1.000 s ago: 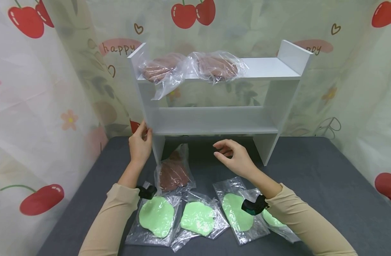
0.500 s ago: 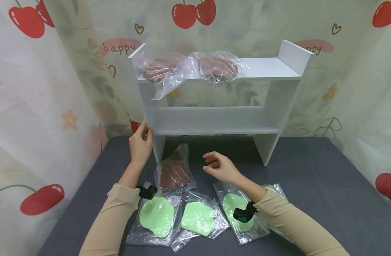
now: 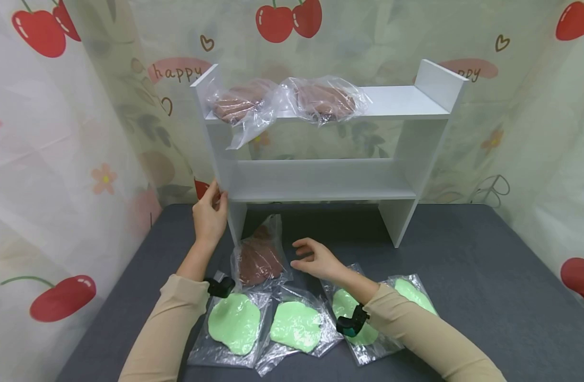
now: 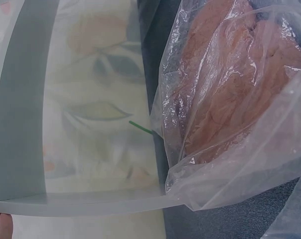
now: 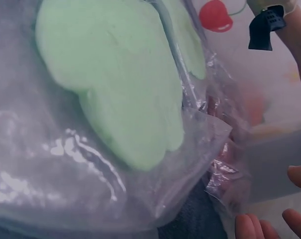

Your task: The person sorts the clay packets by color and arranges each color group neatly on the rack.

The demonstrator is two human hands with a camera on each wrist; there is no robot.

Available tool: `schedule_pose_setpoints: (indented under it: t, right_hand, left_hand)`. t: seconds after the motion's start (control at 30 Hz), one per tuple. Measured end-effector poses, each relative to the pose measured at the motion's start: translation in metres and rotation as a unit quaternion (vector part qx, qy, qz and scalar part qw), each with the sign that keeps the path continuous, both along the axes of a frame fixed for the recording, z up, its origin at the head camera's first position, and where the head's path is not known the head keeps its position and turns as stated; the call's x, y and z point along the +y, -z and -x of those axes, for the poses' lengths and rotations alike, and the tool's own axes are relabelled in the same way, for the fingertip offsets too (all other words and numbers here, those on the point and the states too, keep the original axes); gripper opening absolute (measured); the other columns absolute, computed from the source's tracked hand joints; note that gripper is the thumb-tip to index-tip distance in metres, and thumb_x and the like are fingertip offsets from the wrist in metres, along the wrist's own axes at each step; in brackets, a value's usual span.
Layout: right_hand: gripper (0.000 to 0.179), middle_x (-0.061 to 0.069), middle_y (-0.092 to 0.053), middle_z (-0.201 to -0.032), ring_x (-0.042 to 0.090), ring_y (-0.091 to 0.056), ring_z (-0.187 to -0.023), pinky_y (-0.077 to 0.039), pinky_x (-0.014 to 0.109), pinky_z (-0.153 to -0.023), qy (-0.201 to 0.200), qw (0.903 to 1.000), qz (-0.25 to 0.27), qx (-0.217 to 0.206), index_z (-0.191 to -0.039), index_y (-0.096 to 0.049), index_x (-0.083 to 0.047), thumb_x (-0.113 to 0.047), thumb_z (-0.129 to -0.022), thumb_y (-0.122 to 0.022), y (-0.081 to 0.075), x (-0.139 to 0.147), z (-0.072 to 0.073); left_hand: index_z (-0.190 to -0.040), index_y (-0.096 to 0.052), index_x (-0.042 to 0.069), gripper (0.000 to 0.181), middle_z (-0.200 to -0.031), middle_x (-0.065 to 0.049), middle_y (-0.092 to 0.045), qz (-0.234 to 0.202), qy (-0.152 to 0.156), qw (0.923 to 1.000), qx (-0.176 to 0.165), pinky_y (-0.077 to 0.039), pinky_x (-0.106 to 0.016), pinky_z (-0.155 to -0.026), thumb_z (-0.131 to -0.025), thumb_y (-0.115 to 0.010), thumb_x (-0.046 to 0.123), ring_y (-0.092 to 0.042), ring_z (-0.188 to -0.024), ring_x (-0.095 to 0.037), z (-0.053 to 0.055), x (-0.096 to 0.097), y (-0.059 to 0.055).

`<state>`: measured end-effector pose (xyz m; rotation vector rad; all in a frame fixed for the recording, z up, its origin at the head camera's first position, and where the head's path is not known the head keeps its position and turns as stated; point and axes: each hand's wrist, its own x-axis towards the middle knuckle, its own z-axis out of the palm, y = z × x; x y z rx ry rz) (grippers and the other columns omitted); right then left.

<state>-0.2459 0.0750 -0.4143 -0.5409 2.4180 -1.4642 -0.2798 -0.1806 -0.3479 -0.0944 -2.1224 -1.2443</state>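
Observation:
My left hand (image 3: pixel 209 217) touches the outer side of the white shelf unit (image 3: pixel 315 180) at its left panel; its fingertips (image 4: pixel 2 226) show past the panel edge in the left wrist view. A clear bag with a brown, dough-like lump (image 3: pixel 259 260) stands on the table by the panel's foot. Just right of that bag, my right hand (image 3: pixel 317 260) hovers with fingers loosely bent and nothing between them. Two similar bags with brown lumps (image 3: pixel 241 101) lie on the top shelf. Beneath the right forearm is a bagged flat green piece (image 3: pixel 344 302).
Several clear bags holding flat green pieces (image 3: pixel 234 323) line the front of the dark table (image 3: pixel 487 297). The middle shelf board (image 3: pixel 315 180) spans between the side panels. Patterned cloth (image 3: pixel 72 175) surrounds the table on the left, back and right.
My right hand has moved left and towards the table front, nearing the brown lump's bag. The left hand and the shelf unit stay in place.

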Motion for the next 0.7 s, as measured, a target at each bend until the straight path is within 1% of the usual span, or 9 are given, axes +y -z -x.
schedule_pose_setpoints:
  t: [0.13, 0.23, 0.47, 0.7]
  right_hand:
    - [0.056, 0.026, -0.049, -0.126, 0.036, -0.06, -0.108, -0.057, 0.038, -0.078, 0.006, 0.9987, 0.027, -0.043, -0.135, -0.042, -0.001, -0.016, -0.087, -0.065, 0.005, -0.005, 0.004]
    - [0.057, 0.026, -0.048, -0.126, 0.035, -0.06, -0.107, -0.057, 0.038, -0.078, 0.017, 0.9969, 0.041, -0.065, -0.136, -0.04, 0.0, -0.013, -0.086, -0.066, 0.008, -0.009, 0.007]
    - [0.059, 0.028, -0.047, -0.128, 0.032, -0.062, -0.099, -0.057, 0.037, -0.079, 0.032, 0.9936, 0.051, -0.096, -0.137, -0.04, -0.001, -0.011, -0.085, -0.067, 0.014, -0.018, 0.011]
    - [0.061, 0.029, -0.044, -0.131, 0.034, -0.059, -0.106, -0.056, 0.038, -0.083, 0.029, 0.9892, 0.051, -0.135, -0.138, -0.039, -0.002, -0.012, -0.085, -0.067, 0.015, -0.026, 0.011]
  left_hand:
    - [-0.137, -0.048, 0.013, 0.045, -0.125, -0.016, -0.061, -0.002, 0.001, 1.0, 0.002, -0.055, -0.045, -0.083, -0.093, -0.055, 0.008, -0.064, -0.107, -0.031, -0.001, 0.0, 0.0]
    - [-0.137, -0.049, 0.013, 0.045, -0.125, -0.016, -0.061, -0.001, 0.0, 1.0, 0.005, -0.055, -0.045, -0.083, -0.093, -0.055, 0.008, -0.064, -0.106, -0.031, 0.0, 0.0, 0.001]
    - [-0.137, -0.049, 0.013, 0.045, -0.124, -0.017, -0.061, -0.005, 0.002, 1.0, 0.007, -0.055, -0.045, -0.083, -0.093, -0.055, 0.007, -0.064, -0.106, -0.031, -0.001, 0.0, 0.0]
    - [-0.137, -0.049, 0.013, 0.044, -0.124, -0.017, -0.061, -0.004, -0.001, 1.0, 0.008, -0.055, -0.045, -0.082, -0.093, -0.055, 0.007, -0.065, -0.105, -0.031, 0.0, 0.0, 0.001]
